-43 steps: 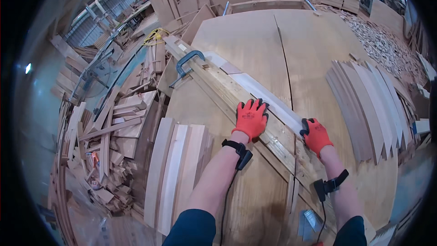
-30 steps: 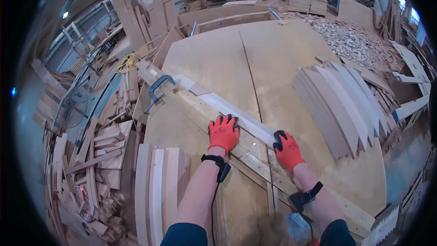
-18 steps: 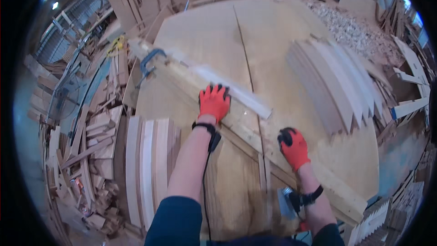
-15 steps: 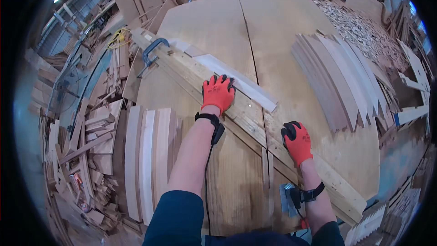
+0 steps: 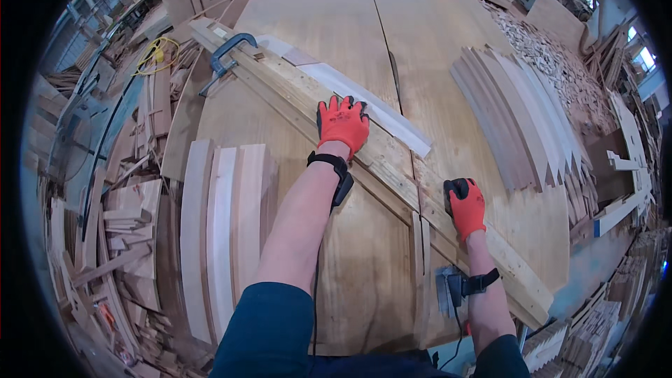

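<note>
A long wooden beam [image 5: 392,176] lies diagonally across a broad wooden work surface [image 5: 350,266]. Against its far side rests a pale wooden strip [image 5: 395,126]. My left hand [image 5: 343,126], in a red and black glove, presses on the beam with fingers spread toward the strip. Farther down the beam, my gloved right hand [image 5: 467,208] is closed with its fingers curled in. What it holds, if anything, is hidden. A blue C-clamp [image 5: 225,49] grips the beam near its far left end.
Curved wooden pieces are stacked at the right [image 5: 511,119], and more stand at the left [image 5: 222,231]. A dark gap [image 5: 381,24] runs through the work surface. Scrap wood [image 5: 133,238] lies piled on the left, with a yellow cord [image 5: 157,54] above it. Offcuts [image 5: 553,63] heap at the far right.
The view has shifted slightly. My left hand keeps its place on the beam with spread fingers. My right hand has turned a little and stays closed by the beam.
</note>
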The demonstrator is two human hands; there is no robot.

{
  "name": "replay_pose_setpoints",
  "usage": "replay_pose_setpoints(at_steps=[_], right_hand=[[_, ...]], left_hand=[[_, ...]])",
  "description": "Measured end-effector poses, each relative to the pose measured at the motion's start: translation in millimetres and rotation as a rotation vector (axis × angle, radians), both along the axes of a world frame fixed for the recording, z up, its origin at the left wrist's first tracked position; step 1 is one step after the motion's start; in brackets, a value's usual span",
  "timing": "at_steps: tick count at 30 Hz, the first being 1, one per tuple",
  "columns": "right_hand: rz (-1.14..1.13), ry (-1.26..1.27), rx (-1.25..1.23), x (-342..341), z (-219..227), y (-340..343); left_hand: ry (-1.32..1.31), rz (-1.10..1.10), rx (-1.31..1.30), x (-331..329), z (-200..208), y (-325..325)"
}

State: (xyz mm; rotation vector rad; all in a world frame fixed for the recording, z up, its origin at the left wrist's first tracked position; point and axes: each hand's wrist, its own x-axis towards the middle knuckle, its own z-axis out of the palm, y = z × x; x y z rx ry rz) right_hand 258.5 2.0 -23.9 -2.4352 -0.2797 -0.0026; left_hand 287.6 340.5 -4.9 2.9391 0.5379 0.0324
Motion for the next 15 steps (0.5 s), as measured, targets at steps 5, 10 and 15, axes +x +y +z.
replay_pose_setpoints(at_steps=[5,10,15], right_hand=[[-0.025,-0.002,-0.011,57.8,-5.0,29.6],[-0.021,0.025,0.007,106.5,-13.0,47.1],[-0.054,-0.002,0.013,139.5,-16.0,62.1]], left_hand=[[-0.003,-0.028,-0.035,53.5,-0.2,31.9],[0.014,-0.028,-0.019,101.8,-4.0,54.8],[-0.13,-0.055,-0.031,129.6,-9.2,70.6]])
